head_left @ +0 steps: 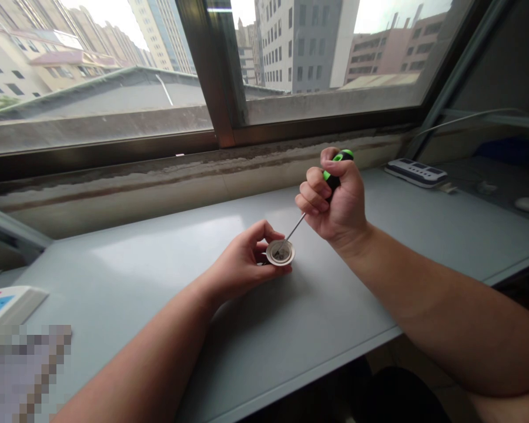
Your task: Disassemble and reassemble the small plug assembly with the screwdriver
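Observation:
My left hand (251, 252) is closed around a small round whitish fitting (291, 254) with a raised rim and a hollow centre. Its open face is turned up towards me; what lies inside is too small to make out. My right hand (335, 194) grips a screwdriver by its black and green handle (345, 155). From that fist the thin metal shaft (296, 225) slants down to the left, and its tip reaches into the hollow of the fitting. Fingers and thumb hide most of the fitting's sides.
Both hands are over a pale grey table (150, 294) below a window (223, 70). A white power strip (417, 172) lies at the back right, near a cable. At the left edge stands a white box with blue sockets (9, 305). A pixelated patch covers the lower left corner.

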A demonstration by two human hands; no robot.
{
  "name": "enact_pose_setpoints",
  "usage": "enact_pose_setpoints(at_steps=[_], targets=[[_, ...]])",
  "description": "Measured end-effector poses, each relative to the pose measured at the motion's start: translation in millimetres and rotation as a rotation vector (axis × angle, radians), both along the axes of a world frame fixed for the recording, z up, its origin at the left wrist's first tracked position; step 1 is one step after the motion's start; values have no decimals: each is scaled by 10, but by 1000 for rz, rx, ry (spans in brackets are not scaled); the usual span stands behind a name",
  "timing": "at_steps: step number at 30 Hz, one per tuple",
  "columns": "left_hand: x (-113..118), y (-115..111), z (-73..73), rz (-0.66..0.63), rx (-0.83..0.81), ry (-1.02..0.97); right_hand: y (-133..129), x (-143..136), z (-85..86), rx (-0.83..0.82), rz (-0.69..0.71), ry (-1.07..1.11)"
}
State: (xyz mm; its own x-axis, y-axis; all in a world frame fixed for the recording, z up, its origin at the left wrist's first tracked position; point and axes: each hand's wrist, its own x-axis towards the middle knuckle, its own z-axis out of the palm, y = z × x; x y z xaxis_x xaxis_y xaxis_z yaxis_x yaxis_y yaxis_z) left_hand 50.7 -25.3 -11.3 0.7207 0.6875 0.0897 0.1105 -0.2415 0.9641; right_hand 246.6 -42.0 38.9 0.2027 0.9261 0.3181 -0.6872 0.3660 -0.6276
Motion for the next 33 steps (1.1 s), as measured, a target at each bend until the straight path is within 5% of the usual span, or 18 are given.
enact_pose_setpoints(at_steps=[33], targets=[[-31, 17, -9, 12, 38, 30, -44, 18, 64, 11, 23, -8]])
